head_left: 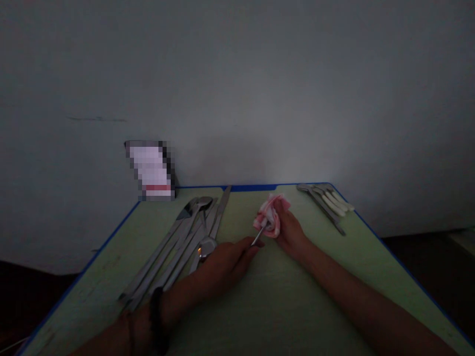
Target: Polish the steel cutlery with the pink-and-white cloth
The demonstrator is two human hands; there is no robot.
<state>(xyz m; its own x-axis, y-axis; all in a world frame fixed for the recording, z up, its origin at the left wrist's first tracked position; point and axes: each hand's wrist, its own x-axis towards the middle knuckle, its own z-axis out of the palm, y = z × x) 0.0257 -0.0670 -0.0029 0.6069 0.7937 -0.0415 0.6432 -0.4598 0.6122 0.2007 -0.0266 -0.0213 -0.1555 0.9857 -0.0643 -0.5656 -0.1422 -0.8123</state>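
Left hand [235, 258] grips utensil [259, 236], left of cloth [272, 212]; right hand [291, 228] clamps cloth round it. Suggest even pressure.

Your left forearm [139, 330] reached in from the lower left, and your left hand [228, 259] was curled closed, pointing right and forward. Your right forearm [356, 291] slanted in from the lower right; your right hand [291, 228], bunched closed and partly hidden, sat farther forward. The two hands were near each other, apart.
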